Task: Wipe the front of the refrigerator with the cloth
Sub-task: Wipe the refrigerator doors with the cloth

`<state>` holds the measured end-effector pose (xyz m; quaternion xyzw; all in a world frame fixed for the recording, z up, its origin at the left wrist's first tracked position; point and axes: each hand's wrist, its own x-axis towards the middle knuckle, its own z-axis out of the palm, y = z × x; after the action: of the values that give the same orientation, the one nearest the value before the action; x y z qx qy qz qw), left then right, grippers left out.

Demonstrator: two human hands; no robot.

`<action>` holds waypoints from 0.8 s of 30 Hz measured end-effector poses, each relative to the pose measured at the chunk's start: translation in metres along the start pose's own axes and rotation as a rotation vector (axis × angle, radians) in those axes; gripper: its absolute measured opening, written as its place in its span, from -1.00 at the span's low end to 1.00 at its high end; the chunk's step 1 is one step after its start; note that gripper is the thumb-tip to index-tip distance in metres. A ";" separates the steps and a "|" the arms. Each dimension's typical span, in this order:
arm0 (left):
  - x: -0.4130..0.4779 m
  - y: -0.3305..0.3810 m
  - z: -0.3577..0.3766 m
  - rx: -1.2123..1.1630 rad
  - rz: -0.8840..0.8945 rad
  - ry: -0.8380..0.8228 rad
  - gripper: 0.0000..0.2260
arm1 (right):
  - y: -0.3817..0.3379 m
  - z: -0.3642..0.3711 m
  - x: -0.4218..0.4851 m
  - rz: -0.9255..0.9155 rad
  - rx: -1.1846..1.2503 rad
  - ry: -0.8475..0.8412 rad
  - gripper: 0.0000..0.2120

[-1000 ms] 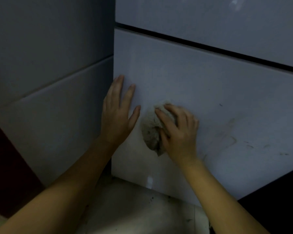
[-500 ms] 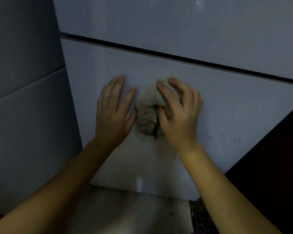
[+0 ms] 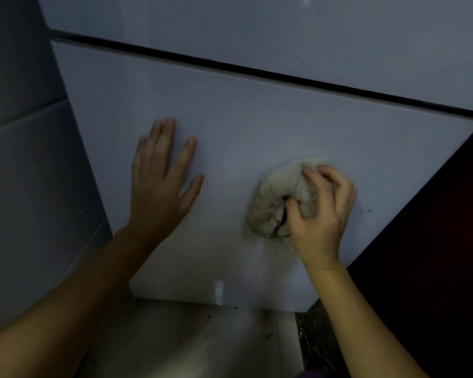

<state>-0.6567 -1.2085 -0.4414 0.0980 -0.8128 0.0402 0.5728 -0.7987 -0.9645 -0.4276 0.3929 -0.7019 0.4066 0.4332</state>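
Pale tiled floor (image 3: 191, 342), dim light. The refrigerator (image 3: 257, 118) stands on it. Dark specks (image 3: 225, 312) lie scattered just below the refrigerator's bottom edge. A darker mottled strip (image 3: 310, 347) lies below the refrigerator's lower right corner; its makeup is unclear.

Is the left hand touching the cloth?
Apart. The head view shows bare refrigerator door between the left hand and the cloth, which the right hand grips.
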 end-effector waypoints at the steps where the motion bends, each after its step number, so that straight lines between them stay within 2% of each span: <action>1: 0.000 0.001 0.000 -0.003 -0.006 0.002 -0.45 | -0.005 0.002 0.008 0.016 0.023 0.043 -0.56; 4: 0.001 0.004 -0.001 -0.001 -0.012 0.001 -0.45 | -0.024 0.017 0.024 0.038 0.068 0.100 -0.56; 8: 0.003 0.006 -0.003 0.017 -0.017 -0.005 -0.46 | -0.034 0.032 0.008 0.027 0.039 0.063 -0.56; 13: 0.005 0.016 -0.006 -0.007 -0.061 -0.008 -0.50 | -0.020 0.027 -0.039 0.221 0.062 0.068 -0.56; 16: 0.007 0.021 -0.006 0.010 -0.044 0.012 -0.53 | -0.013 0.017 -0.051 0.276 0.095 0.076 -0.57; 20: 0.007 0.029 -0.002 0.005 0.032 -0.002 -0.54 | -0.011 0.004 -0.026 0.334 0.137 0.155 -0.60; 24: 0.007 0.031 0.004 0.016 0.025 -0.006 -0.50 | -0.017 0.007 0.007 0.297 0.141 0.231 -0.61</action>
<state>-0.6690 -1.1800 -0.4352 0.0923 -0.8154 0.0535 0.5690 -0.7876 -0.9780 -0.4192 0.2651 -0.6676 0.5565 0.4176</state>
